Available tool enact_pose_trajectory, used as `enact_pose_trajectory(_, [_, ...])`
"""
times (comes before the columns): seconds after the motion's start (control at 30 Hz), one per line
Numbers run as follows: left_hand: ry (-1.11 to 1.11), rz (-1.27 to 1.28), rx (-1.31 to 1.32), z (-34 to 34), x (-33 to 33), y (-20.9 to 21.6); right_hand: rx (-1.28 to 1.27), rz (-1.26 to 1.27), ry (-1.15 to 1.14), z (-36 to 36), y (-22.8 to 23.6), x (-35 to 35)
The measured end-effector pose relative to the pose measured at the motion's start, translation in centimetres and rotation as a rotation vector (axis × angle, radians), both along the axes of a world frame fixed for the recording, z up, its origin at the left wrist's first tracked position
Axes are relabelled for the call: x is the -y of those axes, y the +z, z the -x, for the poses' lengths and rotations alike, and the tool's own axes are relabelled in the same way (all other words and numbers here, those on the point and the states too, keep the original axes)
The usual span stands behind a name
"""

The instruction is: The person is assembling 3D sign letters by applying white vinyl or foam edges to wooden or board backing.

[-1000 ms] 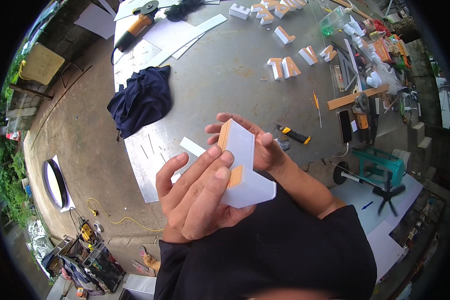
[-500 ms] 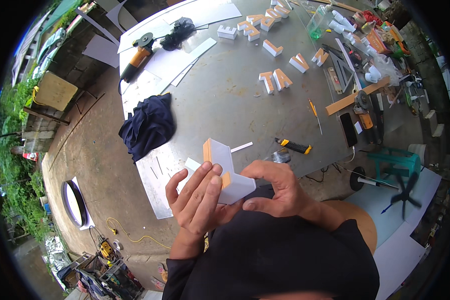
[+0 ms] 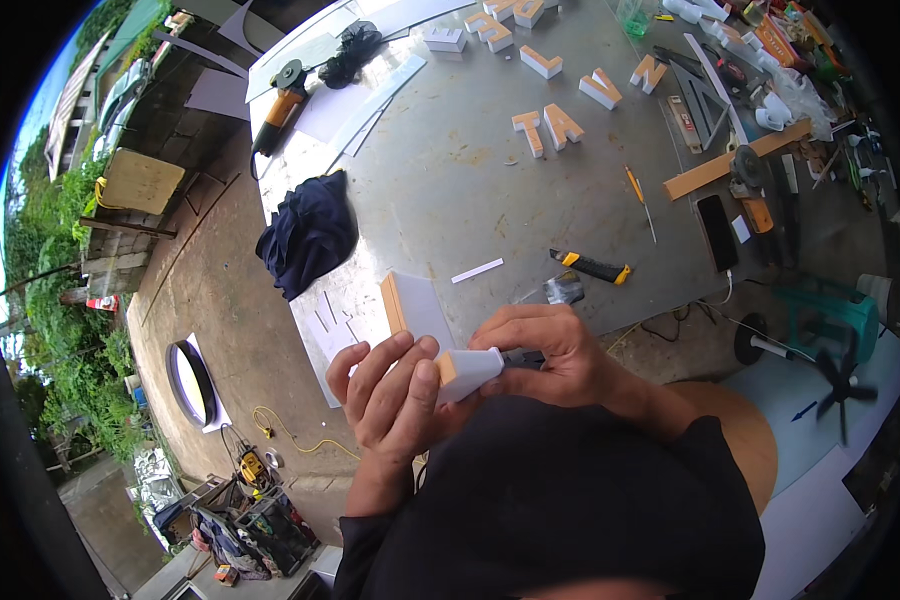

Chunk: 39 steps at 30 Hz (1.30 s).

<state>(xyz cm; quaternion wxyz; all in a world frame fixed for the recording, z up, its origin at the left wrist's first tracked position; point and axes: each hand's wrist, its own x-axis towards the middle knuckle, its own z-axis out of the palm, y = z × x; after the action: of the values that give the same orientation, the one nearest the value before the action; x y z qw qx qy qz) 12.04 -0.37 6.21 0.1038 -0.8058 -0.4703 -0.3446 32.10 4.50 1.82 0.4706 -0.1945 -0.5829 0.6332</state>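
Note:
My left hand [image 3: 390, 400] is closed around a white block letter [image 3: 467, 372] with orange-tan faces, fingers along its near arm. The letter's longer arm points away over the table edge. My right hand [image 3: 560, 355] pinches a small dark object [image 3: 522, 357] against the letter's right end. The fingers cover most of that object, so its kind is unclear. Beyond my hands a thin white strip [image 3: 477, 270] lies on the metal table [image 3: 450, 210]. To its right are a black-and-yellow utility knife [image 3: 592, 267] and a small clear bag [image 3: 564, 288].
Several orange-faced block letters [image 3: 562, 125] stand at the far side. A dark blue cloth [image 3: 308, 235] and an angle grinder [image 3: 282, 105] lie left. A yellow-handled pointed tool [image 3: 641, 203], a phone [image 3: 715, 232] and a second grinder [image 3: 750, 190] lie right. A teal stool [image 3: 825, 318] stands beyond the table.
The letter has tilted, showing its near arm's end toward the right. My right thumb and fingers have closed together, and the dark object now shows between them. The whole view has shifted slightly.

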Motion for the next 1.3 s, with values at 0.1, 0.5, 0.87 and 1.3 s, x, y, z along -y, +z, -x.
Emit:
enact_pose_trajectory(0.1, [-0.078,0.239,0.295,-1.0,-1.2,-3.1,0.068,0.157,0.054,-0.6,-1.2,-0.1])
enact_pose_trajectory(0.5, [0.295,0.664,0.651,1.2,0.0,-16.4,-0.036,0.935,0.139,-1.4,-13.9,0.6])
enact_pose_trajectory(0.87, [0.541,0.629,-0.210,5.7,-0.9,-26.9,0.141,0.885,0.099,-5.7,-16.6,-2.0])
enact_pose_trajectory(1.3, [0.164,0.593,0.143,-5.1,0.7,-16.5,0.180,0.848,0.211,-1.6,-16.8,-0.7])
